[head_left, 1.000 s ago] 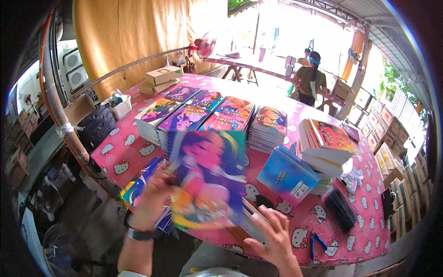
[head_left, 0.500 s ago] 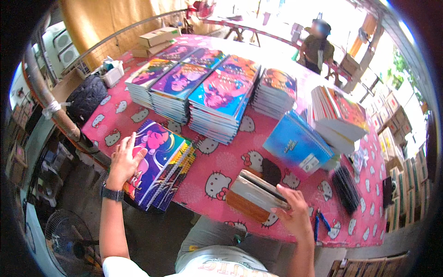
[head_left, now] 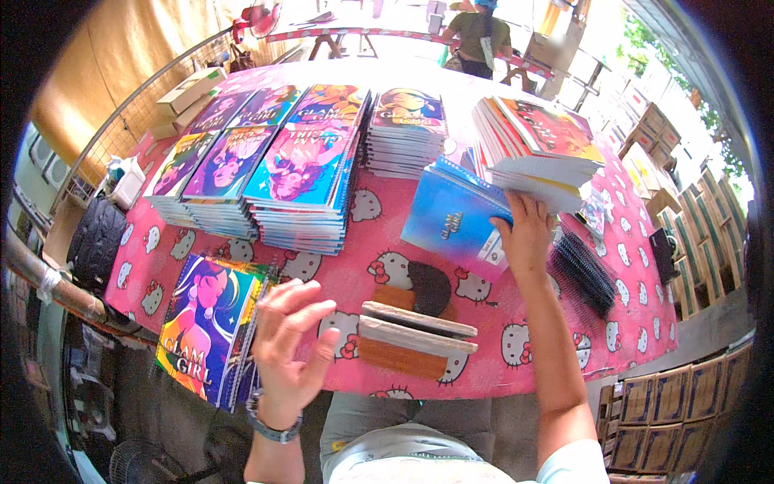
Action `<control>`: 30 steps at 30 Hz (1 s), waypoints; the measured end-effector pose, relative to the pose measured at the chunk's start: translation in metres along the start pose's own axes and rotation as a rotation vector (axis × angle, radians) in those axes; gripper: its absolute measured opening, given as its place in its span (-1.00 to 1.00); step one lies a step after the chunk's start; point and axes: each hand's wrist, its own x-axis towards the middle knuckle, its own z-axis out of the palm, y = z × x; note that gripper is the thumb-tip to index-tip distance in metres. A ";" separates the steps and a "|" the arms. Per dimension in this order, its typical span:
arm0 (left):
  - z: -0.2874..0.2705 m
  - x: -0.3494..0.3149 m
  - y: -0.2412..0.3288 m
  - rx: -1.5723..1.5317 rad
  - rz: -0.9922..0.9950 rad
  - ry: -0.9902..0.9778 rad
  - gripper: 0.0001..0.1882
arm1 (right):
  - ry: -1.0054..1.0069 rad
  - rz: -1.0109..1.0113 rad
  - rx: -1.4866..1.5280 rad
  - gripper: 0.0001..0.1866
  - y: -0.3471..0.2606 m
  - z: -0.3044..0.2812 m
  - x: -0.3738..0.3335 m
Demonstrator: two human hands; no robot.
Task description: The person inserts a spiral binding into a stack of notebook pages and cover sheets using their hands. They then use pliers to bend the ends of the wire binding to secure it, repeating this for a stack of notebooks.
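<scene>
My left hand [head_left: 292, 347] is raised, fingers apart and empty, beside a small pile of spiral notebooks [head_left: 211, 319] with a colourful illustrated cover at the table's front left edge. My right hand [head_left: 528, 234] is at the right corner of a blue spiral notebook [head_left: 451, 211]. Its thumb lies on the cover and the fingers reach past the bound edge, against a thick stack of covers and pages [head_left: 536, 153]. Between my hands, near the table's front edge, rests a wooden block [head_left: 415, 331] with worn pale strips and a dark slot.
Tall stacks of illustrated notebooks [head_left: 298, 169] fill the back left, with another stack [head_left: 405, 133] beside them. Black binding coils [head_left: 582, 270] lie at the right. A pink patterned cloth [head_left: 500, 343] covers the table. Far off, a person [head_left: 477, 40] stands at another table.
My right hand has left the wooden block and gone forward to the blue notebook. My left hand has come off the notebook pile, moving right. The view has shifted.
</scene>
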 end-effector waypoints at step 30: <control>0.046 0.026 0.027 -0.881 -0.191 -0.133 -0.73 | -0.357 0.226 0.955 -0.76 -0.025 -0.108 -0.137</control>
